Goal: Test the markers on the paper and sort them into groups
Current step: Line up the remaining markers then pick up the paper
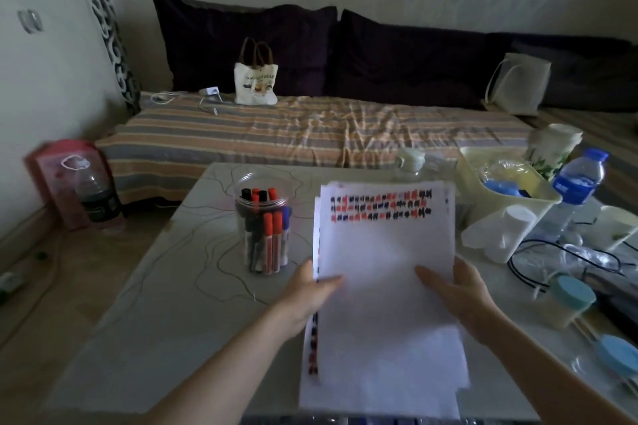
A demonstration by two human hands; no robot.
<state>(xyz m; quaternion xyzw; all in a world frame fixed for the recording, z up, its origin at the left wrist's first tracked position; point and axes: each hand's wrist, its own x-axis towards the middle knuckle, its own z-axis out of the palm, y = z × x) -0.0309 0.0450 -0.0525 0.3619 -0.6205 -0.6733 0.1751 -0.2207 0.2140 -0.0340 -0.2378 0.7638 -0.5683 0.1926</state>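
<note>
Across the middle of the pale, line-patterned low table (145,338) lies a stack of white paper sheets (383,286), its top page carrying three rows of red, black and blue test marks along the far edge. Just left of the stack stands a clear plastic jar (262,228) holding upright red, black and blue markers (272,238). Both hands grip the stack's sides: the left hand (307,297) pinches its left edge, while the right hand (459,293) lies spread on the page.
</note>
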